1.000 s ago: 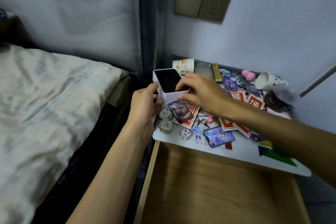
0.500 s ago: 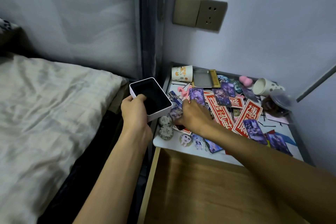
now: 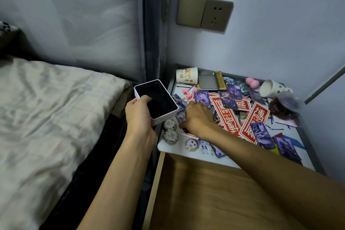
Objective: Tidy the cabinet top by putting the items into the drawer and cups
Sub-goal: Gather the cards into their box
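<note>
The box (image 3: 158,99) is gripped by the left hand (image 3: 139,112) beside the cabinet top's (image 3: 239,164) left edge, probably to receive cards (image 3: 228,100), which are touched by the right hand (image 3: 197,119), its grasp hidden.

The left arm (image 3: 119,173) is stretched forward from the lower left. The left hand (image 3: 139,112) is seen from the back, curled round the near end of a white box (image 3: 158,99), with one digit hooked over its rim. The right forearm (image 3: 261,160) is reached in from the lower right. The right hand (image 3: 197,117) is turned palm down, knuckles raised and fingers bent downward; whether anything is pinched cannot be told.
</note>
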Available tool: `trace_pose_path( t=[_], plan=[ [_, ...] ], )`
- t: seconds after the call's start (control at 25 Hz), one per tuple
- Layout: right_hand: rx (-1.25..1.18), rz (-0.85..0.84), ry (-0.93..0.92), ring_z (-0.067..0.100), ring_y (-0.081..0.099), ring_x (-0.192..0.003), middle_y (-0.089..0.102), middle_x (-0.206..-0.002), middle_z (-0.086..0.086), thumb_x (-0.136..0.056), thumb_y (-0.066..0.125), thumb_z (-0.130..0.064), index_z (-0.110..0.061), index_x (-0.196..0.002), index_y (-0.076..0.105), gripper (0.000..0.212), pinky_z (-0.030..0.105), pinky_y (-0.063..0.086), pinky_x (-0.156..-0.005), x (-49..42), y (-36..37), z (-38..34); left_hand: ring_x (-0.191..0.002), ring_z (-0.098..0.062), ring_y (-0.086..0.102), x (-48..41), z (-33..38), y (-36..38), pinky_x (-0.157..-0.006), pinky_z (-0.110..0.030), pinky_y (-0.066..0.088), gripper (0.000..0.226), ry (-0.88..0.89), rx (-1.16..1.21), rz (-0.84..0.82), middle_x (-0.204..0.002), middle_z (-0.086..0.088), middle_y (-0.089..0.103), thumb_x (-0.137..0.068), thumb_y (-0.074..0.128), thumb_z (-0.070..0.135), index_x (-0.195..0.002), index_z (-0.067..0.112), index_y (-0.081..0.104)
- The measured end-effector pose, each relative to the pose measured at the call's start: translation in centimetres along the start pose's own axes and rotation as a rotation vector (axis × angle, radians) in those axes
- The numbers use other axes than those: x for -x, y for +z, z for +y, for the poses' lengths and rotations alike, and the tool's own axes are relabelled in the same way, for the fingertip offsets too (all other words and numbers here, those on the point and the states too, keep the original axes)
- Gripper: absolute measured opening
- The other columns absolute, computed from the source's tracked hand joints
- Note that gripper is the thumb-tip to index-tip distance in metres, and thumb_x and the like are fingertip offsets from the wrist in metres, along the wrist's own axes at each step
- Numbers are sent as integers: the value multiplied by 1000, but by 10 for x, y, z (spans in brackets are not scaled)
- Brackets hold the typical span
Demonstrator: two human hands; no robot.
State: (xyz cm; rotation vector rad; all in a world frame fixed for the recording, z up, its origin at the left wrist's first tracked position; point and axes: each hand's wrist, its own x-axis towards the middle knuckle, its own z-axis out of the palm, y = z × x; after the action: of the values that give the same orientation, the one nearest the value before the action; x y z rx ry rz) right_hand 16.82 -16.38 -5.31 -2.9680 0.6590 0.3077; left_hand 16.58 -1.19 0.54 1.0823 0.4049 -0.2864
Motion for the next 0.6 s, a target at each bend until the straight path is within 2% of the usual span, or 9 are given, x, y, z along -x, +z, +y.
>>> trace_pose_path(
  t=[0.16,0.24,0.32,0.44,0.52,0.6],
  plan=[
    [-108,46,5,34,61,-103,60,-116,16,-81,75,-21,-6,-131,44,61,40,54,-81,-6,2,4,-77,-25,68,1,-1,0,-56,-28,53,30,-5,1,-4,-100,-17,70,-90,52,10,-117,1,63],
    [-370,65,15,22,65,-81,64,-100,7,-90,65,-14,-11,-125,52,37,34,58,-67,-10,-6,13,-76,-24,68,1,0,0,-55,-27,53,31,-10,12,-9,-97,-15,70,-89,52,10,-117,2,63],
    [-636,67,60,16,64,-73,60,-92,3,-89,67,-11,-10,-113,55,27,27,58,-62,-21,-25,28,-76,-24,68,2,1,1,-59,-28,54,27,-15,6,-18,-94,-14,71,-90,52,10,-113,4,64],
    [-602,128,128,22,63,-86,59,-95,6,-81,74,-15,-7,-103,56,30,30,55,-74,-43,-56,46,-66,-20,69,6,4,2,-57,-28,54,17,-22,0,-38,-83,-10,70,-91,52,10,-101,8,64],
    [-482,65,178,24,60,-87,60,-93,10,-81,75,-24,-6,-87,55,28,32,48,-73,-52,-58,51,-63,-19,68,7,4,3,-57,-28,54,18,-17,0,-50,-82,-9,69,-91,51,9,-104,7,64],
    [-418,-18,213,25,59,-83,61,-88,9,-77,78,-33,-10,-75,50,37,33,47,-72,-56,-52,49,-63,-19,68,8,5,4,-54,-27,55,23,-16,-2,-59,-82,-9,69,-92,51,9,-112,5,62]
  ],
)
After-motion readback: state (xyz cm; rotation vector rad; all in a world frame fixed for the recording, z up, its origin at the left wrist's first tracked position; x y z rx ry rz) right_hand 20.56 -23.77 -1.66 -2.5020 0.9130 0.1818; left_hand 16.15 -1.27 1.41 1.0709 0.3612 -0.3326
